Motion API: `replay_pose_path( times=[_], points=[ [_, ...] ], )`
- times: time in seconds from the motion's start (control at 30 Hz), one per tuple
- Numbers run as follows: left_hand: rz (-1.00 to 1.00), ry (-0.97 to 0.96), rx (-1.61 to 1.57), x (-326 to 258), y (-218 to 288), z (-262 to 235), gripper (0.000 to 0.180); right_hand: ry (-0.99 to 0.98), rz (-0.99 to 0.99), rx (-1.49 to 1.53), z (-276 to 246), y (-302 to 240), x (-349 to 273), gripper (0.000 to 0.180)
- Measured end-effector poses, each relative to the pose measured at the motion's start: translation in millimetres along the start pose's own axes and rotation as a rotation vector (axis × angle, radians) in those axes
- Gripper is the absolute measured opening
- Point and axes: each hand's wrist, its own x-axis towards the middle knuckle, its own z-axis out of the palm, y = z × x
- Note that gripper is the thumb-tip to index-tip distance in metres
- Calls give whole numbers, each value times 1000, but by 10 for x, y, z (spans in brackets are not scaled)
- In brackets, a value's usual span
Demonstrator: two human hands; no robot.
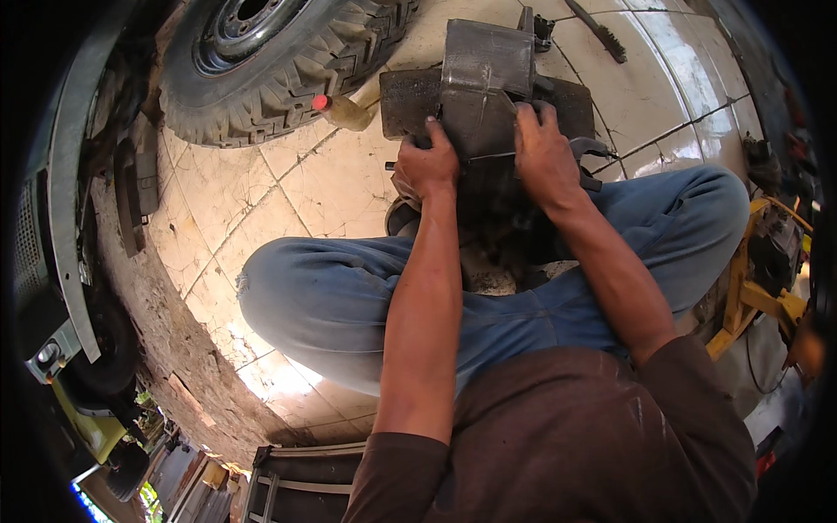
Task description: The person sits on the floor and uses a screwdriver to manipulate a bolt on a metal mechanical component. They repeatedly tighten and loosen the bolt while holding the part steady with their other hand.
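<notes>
A dark, greasy metal assembly (pixel 488 61) with a boxy upper housing and a wide flat plate (pixel 405 103) across it sits on the floor between my bent legs. My left hand (pixel 427 164) is closed at its left side, thumb pointing up against the plate. A thin metal rod (pixel 490 157) runs from that fist toward my right hand, and a short dark end shows left of the fist. At the right side of the housing my right hand (pixel 545 152) is closed with fingers bent; what they grip is hidden. Beside its wrist is a curved metal piece (pixel 590 146).
A large knobbly tyre (pixel 253 113) lies at the upper left, with a red-capped bottle (pixel 344 113) near it. A dark brush-like tool (pixel 602 35) rests on the tiled floor (pixel 235 192) at the upper right. A yellow metal frame (pixel 741 288) stands right of my knee.
</notes>
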Motion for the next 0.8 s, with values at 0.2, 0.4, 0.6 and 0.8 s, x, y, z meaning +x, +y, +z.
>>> replay_pose_path(
  times=[0.2,0.4,0.6,0.8],
  points=[
    [26,35,-1,27,-51,31,62,23,-19,19,30,-61,15,36],
    [21,21,32,57,-7,-3,62,140,-103,69,73,81,50,31],
    [11,9,33,1,-26,-36,63,121,-76,95,59,19,32,26],
    [13,2,15,18,12,-25,65,98,-30,62,36,-2,123,30]
  ],
)
